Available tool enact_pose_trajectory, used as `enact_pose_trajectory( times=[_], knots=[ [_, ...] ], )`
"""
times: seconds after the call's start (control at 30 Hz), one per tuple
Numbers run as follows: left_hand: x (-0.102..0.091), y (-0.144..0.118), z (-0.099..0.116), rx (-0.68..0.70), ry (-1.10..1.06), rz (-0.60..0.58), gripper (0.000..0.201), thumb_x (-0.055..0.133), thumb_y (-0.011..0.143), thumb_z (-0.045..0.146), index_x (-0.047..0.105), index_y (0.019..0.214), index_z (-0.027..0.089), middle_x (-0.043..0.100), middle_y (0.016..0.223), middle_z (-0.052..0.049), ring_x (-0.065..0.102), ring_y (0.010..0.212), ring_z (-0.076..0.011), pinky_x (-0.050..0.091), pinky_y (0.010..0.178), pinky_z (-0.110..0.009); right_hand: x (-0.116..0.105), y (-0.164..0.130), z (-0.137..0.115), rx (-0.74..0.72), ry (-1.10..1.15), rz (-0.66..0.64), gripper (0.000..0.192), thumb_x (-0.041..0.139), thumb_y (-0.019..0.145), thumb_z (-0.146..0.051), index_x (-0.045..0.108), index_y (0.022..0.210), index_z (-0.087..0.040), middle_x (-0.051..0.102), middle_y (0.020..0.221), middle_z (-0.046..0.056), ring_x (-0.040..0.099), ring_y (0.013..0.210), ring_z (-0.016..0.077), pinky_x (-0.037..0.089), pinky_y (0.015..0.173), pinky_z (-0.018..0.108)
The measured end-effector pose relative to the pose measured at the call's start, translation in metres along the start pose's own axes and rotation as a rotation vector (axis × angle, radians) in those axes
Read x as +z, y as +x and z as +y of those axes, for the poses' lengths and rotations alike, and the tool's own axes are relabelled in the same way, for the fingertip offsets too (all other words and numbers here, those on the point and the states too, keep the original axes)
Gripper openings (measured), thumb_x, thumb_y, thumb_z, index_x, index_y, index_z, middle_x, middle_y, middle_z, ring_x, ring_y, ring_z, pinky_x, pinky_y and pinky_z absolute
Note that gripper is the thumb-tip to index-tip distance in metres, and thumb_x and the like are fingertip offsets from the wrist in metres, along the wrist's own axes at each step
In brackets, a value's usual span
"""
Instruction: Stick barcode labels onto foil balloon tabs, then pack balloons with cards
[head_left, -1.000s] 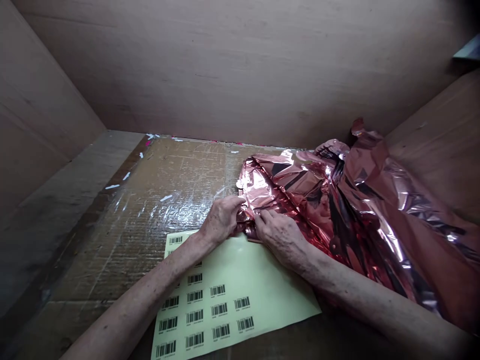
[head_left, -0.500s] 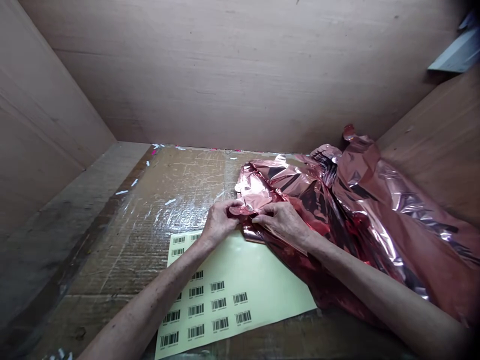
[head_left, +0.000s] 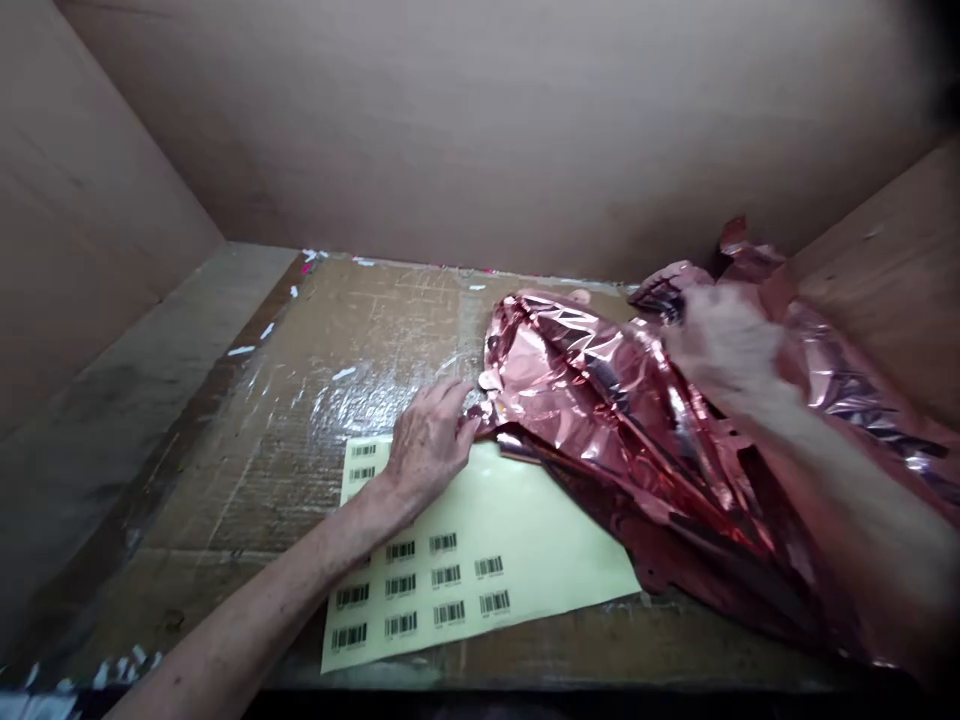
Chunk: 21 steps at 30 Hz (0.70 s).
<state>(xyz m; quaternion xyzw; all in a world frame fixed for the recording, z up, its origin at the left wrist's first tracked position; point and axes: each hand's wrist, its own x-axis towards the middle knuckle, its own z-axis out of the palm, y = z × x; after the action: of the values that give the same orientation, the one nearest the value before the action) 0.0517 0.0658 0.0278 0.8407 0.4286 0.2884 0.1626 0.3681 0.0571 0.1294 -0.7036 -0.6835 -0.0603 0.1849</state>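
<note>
— While both hands were pinching the near edge of the foil half a second ago, what has changed at the bench?

— Only the left hand (head_left: 427,445) remains there. It lies palm down over the top corner of the pale yellow barcode label sheet (head_left: 517,530), fingers loosely spread, with the fingertips (head_left: 471,420) touching the crumpled near-left edge of the rose-gold foil (head_left: 592,390). It presses more than it grips; nothing is closed inside it.

— And the right hand?

— The right hand (head_left: 716,335) has left that edge and swung up and away to the far right, over the raised back part of the foil. It is blurred by motion, so whether it is open or closed on the foil cannot be told.

— Where does the foil lie?

— On the right half of the taped cardboard work surface (head_left: 300,440), its lower folds overlapping the right end of the label sheet and its far end bunched up near the right-hand board (head_left: 885,280). The sheet's rows of barcodes sit nearest the camera, partly under the left forearm.

— Behind all that?

— A plain brown back panel (head_left: 480,140) closes the view, with small scraps of white tape scattered at the far left of the surface.
</note>
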Motion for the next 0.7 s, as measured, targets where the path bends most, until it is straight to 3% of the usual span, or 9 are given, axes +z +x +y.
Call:
enact_pose_trajectory(
  times=[0.07,0.13,0.2,0.27,0.33,0.43,0.53,0.7],
  knots=[
    [-0.001,0.004,-0.001,0.201,0.006,0.012,0.034,0.061,0.092,0.015,0.058,0.125,0.014,0.061,0.134,-0.012,0.052,0.13,-0.0283,0.045,0.109,-0.053,-0.015,-0.03,-0.037,0.061,-0.208,0.227,0.045,0.03,0.103,-0.039,0.054,0.136,-0.022,0.054,0.134,0.019,0.048,0.126,0.0446,0.039,0.101,0.062],
    [0.002,0.011,-0.004,0.331,-0.009,-0.043,0.032,0.054,0.096,0.016,0.056,0.128,0.016,0.06,0.136,-0.009,0.047,0.135,-0.0263,0.042,0.112,-0.053,-0.02,-0.064,-0.072,-0.117,-0.179,0.255,0.04,0.035,0.102,-0.036,0.058,0.133,-0.023,0.057,0.135,0.015,0.052,0.124,0.041,0.044,0.101,0.052],
    [0.008,0.021,-0.007,0.386,-0.011,-0.105,0.032,0.049,0.099,0.017,0.055,0.13,0.017,0.06,0.135,-0.008,0.046,0.135,-0.0253,0.042,0.111,-0.052,-0.006,-0.098,-0.1,-0.372,0.041,0.083,0.027,0.046,0.1,-0.029,0.066,0.117,-0.024,0.068,0.114,0.012,0.065,0.102,0.0296,0.054,0.085,0.042],
    [0.014,0.028,-0.01,0.421,-0.005,-0.154,0.031,0.047,0.1,0.018,0.055,0.13,0.019,0.06,0.133,-0.006,0.045,0.134,-0.0245,0.04,0.113,-0.05,0.022,-0.13,-0.118,-0.488,0.234,-0.117,0.019,0.051,0.098,-0.023,0.069,0.106,-0.022,0.071,0.099,0.008,0.068,0.084,0.0207,0.056,0.073,0.033],
    [0.018,0.03,-0.012,0.446,0.006,-0.201,0.03,0.044,0.102,0.022,0.057,0.128,0.019,0.06,0.132,-0.006,0.045,0.134,-0.0243,0.037,0.115,-0.049,0.051,-0.155,-0.126,-0.469,0.325,-0.237,0.02,0.05,0.099,-0.02,0.069,0.103,-0.02,0.071,0.094,0.007,0.067,0.081,0.0171,0.056,0.071,0.028],
    [0.024,0.026,-0.016,0.448,0.011,-0.254,0.031,0.038,0.104,0.029,0.059,0.124,0.017,0.059,0.128,-0.009,0.047,0.128,-0.0248,0.041,0.11,-0.044,0.075,-0.178,-0.125,-0.354,0.355,-0.257,0.022,0.047,0.101,-0.021,0.069,0.105,-0.019,0.07,0.096,0.008,0.066,0.084,0.0168,0.056,0.076,0.028],
    [0.03,0.019,-0.021,0.43,-0.007,-0.239,0.032,0.037,0.104,0.029,0.057,0.126,0.017,0.056,0.132,-0.011,0.045,0.127,-0.0261,0.041,0.107,-0.045,0.076,-0.187,-0.12,-0.299,0.358,-0.246,0.023,0.048,0.101,-0.022,0.07,0.106,-0.02,0.07,0.097,0.009,0.066,0.084,0.0172,0.056,0.075,0.029],
    [0.036,0.016,-0.025,0.426,-0.057,-0.227,0.033,0.036,0.104,0.027,0.055,0.13,0.017,0.055,0.135,-0.012,0.043,0.13,-0.0264,0.038,0.109,-0.047,0.072,-0.184,-0.128,-0.339,0.348,-0.248,0.022,0.049,0.1,-0.021,0.07,0.105,-0.018,0.068,0.095,0.009,0.064,0.083,0.0172,0.054,0.074,0.028]
  ],
)
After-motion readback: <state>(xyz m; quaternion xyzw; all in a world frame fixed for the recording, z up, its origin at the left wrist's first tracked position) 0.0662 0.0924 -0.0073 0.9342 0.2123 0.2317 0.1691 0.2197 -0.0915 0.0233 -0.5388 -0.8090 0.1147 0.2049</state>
